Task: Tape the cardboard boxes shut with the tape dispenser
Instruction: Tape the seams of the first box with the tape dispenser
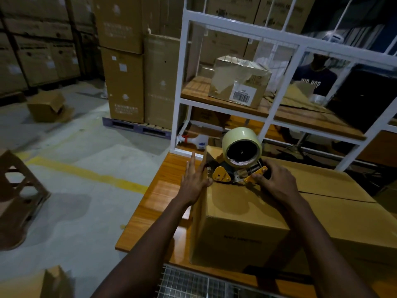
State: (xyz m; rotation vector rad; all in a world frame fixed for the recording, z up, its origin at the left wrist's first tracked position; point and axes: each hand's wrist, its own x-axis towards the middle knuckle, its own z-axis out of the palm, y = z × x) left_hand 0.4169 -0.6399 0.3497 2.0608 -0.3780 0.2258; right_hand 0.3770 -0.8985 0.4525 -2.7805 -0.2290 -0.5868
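A large cardboard box (242, 220) stands on the wooden table (154, 203) in front of me. On its top, at the left far edge, sits the tape dispenser (234, 168), yellow and black, with a pale tape roll (241, 147) upright above it. My right hand (272, 179) grips the dispenser's handle end, fingers curled round it. With straight fingers, my left hand (194, 179) presses flat against the box's left side near the top corner. A seam runs across the box top to the right.
A white metal rack (182, 82) rises behind the table, holding a smaller taped box (238, 81). A person in a dark shirt (315, 79) stands beyond it. Stacked cartons on a pallet (133, 125) stand at left. Loose boxes lie on the concrete floor.
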